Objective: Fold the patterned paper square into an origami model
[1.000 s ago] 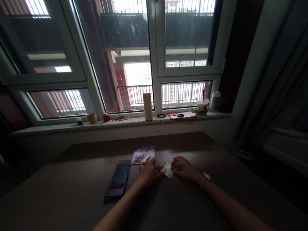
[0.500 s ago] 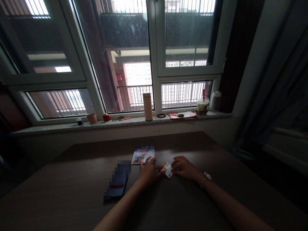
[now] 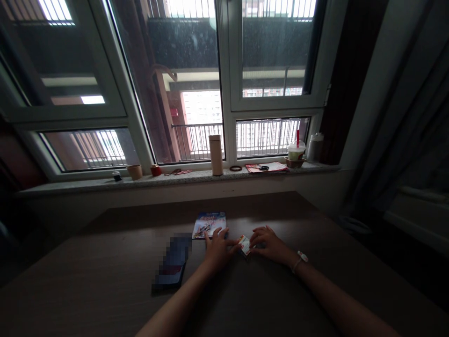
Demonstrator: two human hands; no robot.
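A small white packet with red and yellow print (image 3: 244, 244), perhaps a card or little box, is tilted a little on the table between both hands. My left hand (image 3: 219, 250) pinches its left side with thumb and forefinger, while the other fingers spread towards a printed booklet (image 3: 206, 223). From the right, my right hand (image 3: 271, 245) has bent fingers and thumb closed on the packet's other side. A white bracelet (image 3: 301, 257) circles my right wrist. My fingers cover parts of the packet's edges.
A dark, partly pixelated phone-like object (image 3: 171, 264) lies left of my left forearm on the brown table (image 3: 105, 262). Along the windowsill stand a paper cup (image 3: 134, 172), a beige flask (image 3: 215, 155), papers with scissors (image 3: 264, 168) and a drink with a red straw (image 3: 296, 150).
The packet has turned or tilted slightly between my fingers, and less of its red print shows. Both hands stay almost in place; the view has shifted very slightly.
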